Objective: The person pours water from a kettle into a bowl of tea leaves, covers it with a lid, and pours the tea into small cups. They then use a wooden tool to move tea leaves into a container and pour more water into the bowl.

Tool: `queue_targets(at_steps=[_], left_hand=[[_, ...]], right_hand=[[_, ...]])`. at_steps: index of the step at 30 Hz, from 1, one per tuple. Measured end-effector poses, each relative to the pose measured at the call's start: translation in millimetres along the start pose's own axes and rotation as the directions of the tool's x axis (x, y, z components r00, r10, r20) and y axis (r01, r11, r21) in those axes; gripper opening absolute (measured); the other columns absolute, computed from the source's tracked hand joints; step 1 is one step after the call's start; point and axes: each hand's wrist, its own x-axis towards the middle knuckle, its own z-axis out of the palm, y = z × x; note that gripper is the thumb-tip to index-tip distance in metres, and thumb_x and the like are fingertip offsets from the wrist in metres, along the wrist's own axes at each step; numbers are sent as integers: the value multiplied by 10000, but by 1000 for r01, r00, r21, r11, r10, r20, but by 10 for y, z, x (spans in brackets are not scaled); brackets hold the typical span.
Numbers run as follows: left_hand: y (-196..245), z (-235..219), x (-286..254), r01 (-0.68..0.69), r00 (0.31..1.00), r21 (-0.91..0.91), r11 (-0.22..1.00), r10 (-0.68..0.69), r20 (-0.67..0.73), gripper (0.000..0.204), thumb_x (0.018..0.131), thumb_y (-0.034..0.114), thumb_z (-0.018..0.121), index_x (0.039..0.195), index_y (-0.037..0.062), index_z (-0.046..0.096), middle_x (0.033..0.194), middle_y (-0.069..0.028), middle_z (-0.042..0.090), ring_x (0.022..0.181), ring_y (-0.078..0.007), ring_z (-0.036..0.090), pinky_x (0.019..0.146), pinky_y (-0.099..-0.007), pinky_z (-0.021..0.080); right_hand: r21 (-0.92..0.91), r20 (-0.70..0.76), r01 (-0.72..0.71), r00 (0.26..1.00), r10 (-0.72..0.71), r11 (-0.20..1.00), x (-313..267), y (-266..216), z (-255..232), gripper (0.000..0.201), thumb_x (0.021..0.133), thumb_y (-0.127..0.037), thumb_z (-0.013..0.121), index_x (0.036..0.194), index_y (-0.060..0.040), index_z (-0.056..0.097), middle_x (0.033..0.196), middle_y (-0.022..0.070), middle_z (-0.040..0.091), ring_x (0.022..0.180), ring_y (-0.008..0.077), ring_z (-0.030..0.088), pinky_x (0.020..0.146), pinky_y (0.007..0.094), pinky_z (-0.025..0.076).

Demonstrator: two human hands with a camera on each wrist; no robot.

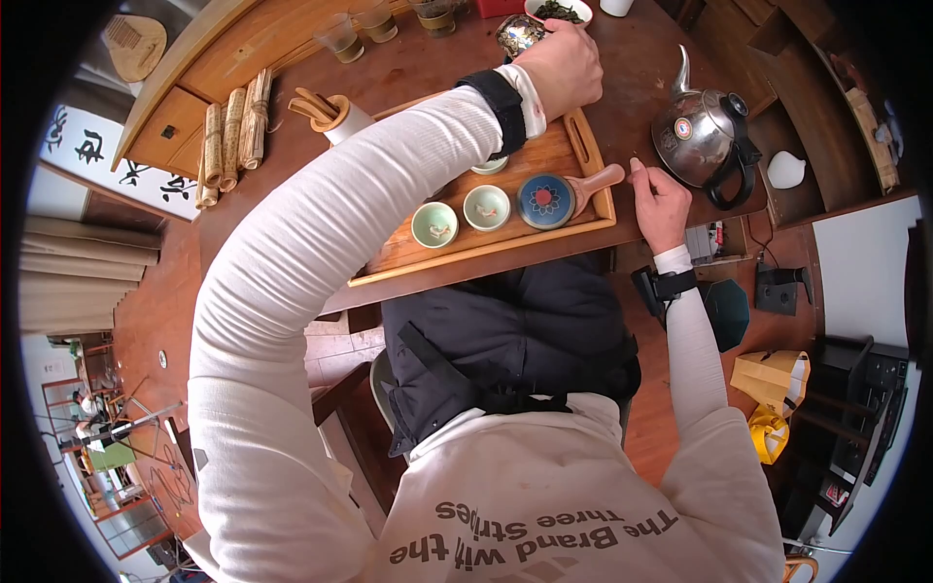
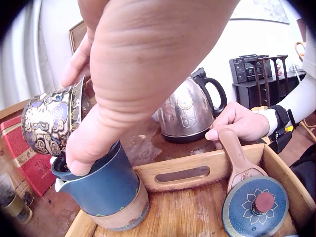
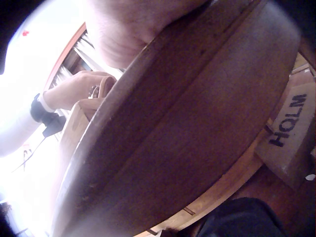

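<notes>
left grip (image 1: 566, 70) holds patterned cup (image 2: 48, 123) tipped at blue pot's (image 2: 106, 183) mouth (right grip (image 1: 661, 204) loose, near kettle (image 1: 692, 146))

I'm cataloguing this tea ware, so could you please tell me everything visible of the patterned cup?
The patterned cup has a rounded, glossy body covered in swirls of gold, white, blue and dark tones, with a decorated band near its rim. It could be glazed ceramic or metal. It is tipped well over, beside and above the blue pitcher; I cannot tell whether they touch. The left hand grips it and hides its mouth, so its contents cannot be seen.
</notes>
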Motion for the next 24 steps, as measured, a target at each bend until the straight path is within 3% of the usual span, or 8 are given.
queue_targets(at_steps=[13, 15, 19, 22, 24], left_hand=[[-75, 69, -28, 8, 1000, -109, 994, -9, -7, 103, 805, 175, 698, 885, 141, 753, 935, -79, 710, 907, -250, 696, 719, -364, 553], [-96, 97, -44, 34, 999, -191, 981, -31, 16, 127, 817, 156, 693, 932, 135, 743, 946, -92, 703, 921, -247, 697, 725, -342, 555], [-143, 134, -76, 30, 999, -149, 988, -34, -24, 161, 827, 152, 677, 978, 147, 734, 941, -104, 694, 911, -253, 698, 731, -332, 558], [-196, 155, -83, 52, 999, -246, 968, -53, 1, 260, 823, 169, 761, 1070, 104, 710, 993, -120, 710, 935, -221, 707, 748, -320, 565], [-277, 154, -125, 70, 993, -371, 926, -102, -65, 135, 856, 157, 621, 894, 96, 735, 904, -139, 709, 854, -294, 702, 682, -396, 556]], right_hand=[[19, -1, -9, 1000, 9, 1000, -5, -8, -4, 274, 969, -195, 680, 816, 32, 698, 708, 167, 650, 586, 277, 604, 592, 351, 465], [28, -12, -7, 1000, 8, 1000, -6, -2, 8, 272, 968, -194, 681, 818, 33, 699, 707, 166, 650, 586, 274, 605, 593, 350, 466], [32, -7, -31, 999, 31, 999, -7, 2, 5, 269, 967, -194, 684, 822, 32, 703, 705, 164, 651, 583, 264, 602, 594, 347, 467], [45, -19, -19, 1000, 20, 999, -8, 0, 7, 273, 968, -196, 684, 818, 31, 705, 700, 162, 649, 576, 260, 593, 593, 348, 466], [38, -17, -31, 999, 32, 999, -5, -15, 4, 275, 968, -198, 683, 816, 30, 705, 698, 162, 647, 574, 260, 590, 592, 348, 466]])
